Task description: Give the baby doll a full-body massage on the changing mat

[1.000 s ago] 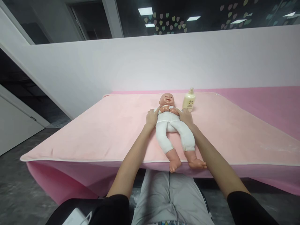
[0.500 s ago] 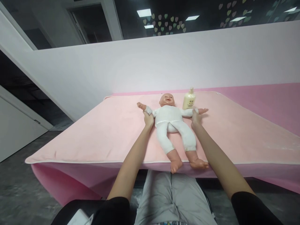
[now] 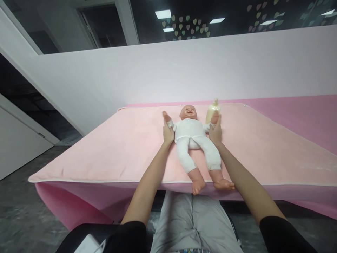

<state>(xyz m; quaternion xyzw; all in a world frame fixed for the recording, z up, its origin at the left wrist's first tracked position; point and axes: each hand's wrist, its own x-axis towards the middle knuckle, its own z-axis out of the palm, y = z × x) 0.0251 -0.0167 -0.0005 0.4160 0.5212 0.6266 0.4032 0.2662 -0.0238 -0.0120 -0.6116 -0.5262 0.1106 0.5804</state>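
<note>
A baby doll [image 3: 191, 129] with a white cloth body lies on its back on a pink mat [image 3: 126, 147], its feet at the mat's near edge. My left hand [image 3: 168, 133] is closed around the doll's arm on the left side, near the wrist. On the other side my right hand [image 3: 216, 133] grips the doll's other arm. Both doll hands point upward above my fingers. Just behind the doll's right-side hand stands a pale yellow pump bottle [image 3: 211, 110], partly covered by that hand. My fingertips are partly hidden by the doll's arms.
The mat lies over a pink tablecloth [image 3: 302, 116] that hangs down at the front. A white wall [image 3: 210, 70] with dark glass above it rises behind the table. My legs in grey trousers [image 3: 195, 221] are under the near edge. A white device [image 3: 88, 244] sits at lower left.
The doll's arms have gone from stretched out sideways to bent upward and inward. My right hand moved slightly left, my left hand slightly right, both still holding the arms.
</note>
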